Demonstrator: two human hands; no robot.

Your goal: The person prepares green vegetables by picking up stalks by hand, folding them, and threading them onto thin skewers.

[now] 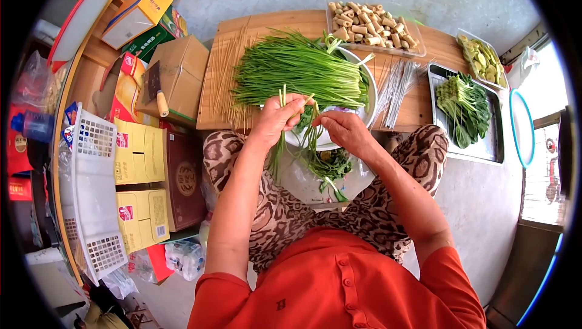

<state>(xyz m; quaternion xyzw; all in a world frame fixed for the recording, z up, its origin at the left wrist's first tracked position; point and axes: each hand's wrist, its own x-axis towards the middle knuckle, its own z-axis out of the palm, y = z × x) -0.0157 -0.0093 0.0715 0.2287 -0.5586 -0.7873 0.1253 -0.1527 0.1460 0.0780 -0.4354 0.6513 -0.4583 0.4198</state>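
Note:
My left hand [280, 117] is closed round a few thin green stalks, whose pale ends stick up above the fist and whose leaves hang below. Just to its right, my right hand [343, 130] pinches more green stalks, which droop toward a small heap of loose greens [330, 165] between my knees. Beyond both hands, a large pile of long green chives [297, 68] lies over a white bowl [371, 95] on the wooden table [227, 35].
A clear tub of short tan pieces [376, 24] stands at the back. Thin wooden skewers [225, 80] lie left, metal skewers [400, 89] right. A metal tray [494, 147] holds leafy greens. Boxes [182, 74] and a knife [159, 89] are at the left.

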